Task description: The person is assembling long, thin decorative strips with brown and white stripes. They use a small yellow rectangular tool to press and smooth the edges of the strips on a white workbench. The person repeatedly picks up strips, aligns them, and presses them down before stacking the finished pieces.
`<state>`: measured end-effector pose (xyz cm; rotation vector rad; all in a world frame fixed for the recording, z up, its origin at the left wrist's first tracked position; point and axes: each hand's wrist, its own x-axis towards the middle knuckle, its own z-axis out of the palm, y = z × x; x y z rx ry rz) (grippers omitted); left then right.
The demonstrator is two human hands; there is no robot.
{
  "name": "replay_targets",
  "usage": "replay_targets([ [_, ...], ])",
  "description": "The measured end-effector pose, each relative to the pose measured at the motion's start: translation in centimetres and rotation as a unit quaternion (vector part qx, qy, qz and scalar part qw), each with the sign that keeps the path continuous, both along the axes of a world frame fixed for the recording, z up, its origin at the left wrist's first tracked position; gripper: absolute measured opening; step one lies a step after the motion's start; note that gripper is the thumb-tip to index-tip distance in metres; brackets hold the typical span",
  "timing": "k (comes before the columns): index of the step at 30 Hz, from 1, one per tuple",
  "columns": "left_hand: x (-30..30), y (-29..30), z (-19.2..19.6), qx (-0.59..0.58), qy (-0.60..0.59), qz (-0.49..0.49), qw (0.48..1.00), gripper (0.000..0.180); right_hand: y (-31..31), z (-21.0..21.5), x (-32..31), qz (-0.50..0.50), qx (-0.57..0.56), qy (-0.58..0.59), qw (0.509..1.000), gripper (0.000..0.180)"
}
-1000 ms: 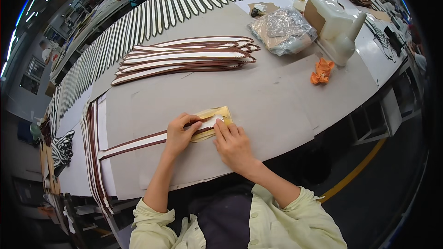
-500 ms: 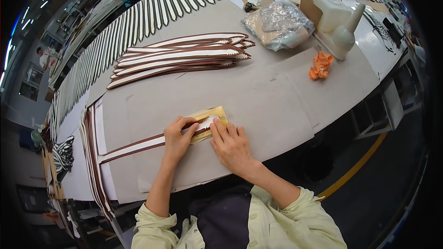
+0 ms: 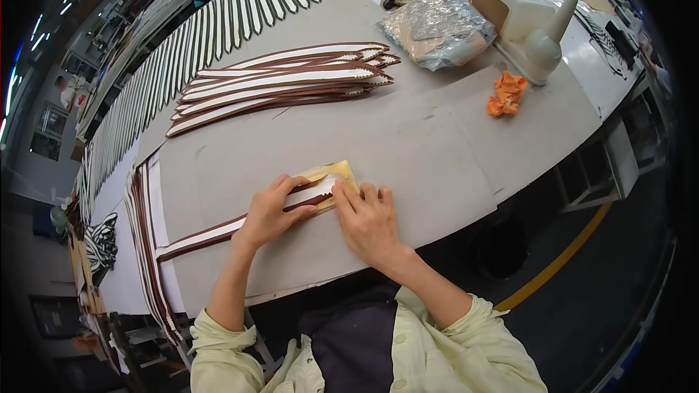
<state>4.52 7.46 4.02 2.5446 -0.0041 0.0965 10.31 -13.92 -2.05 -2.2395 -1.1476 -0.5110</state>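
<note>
A long strip (image 3: 207,234), white in the middle with brown edges, lies across the table, its right end on a small yellow pad (image 3: 341,169). My left hand (image 3: 268,212) straddles the strip just left of the pad, fingers at its far edge and thumb at its near edge. At the strip's end, my right hand (image 3: 370,227) has its thumb and curled fingers pinched on the tip, over the pad. The fingertips hide that tip.
Beyond my hands lies a pile of similar brown-edged strips (image 3: 284,87). More strips (image 3: 149,247) hang over the left table edge. Dark-edged strips (image 3: 240,18) line the far side. At right are an orange crumpled piece (image 3: 507,93), a plastic-wrapped package (image 3: 440,28) and a whitish container (image 3: 518,7).
My left hand has shifted left along the strip, with thumb and fingers spread wider. My right hand stays at the strip's end. The whole view has shifted slightly.
</note>
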Motion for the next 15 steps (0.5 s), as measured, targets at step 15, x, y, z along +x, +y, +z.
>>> replay_targets([
  [15, -0.3, 0.3, -0.8, -0.144, 0.047, 0.030, 0.988, 0.044, -0.1, 0.2, 0.3, 0.014, 0.007, 0.005, 1.000, 0.048],
])
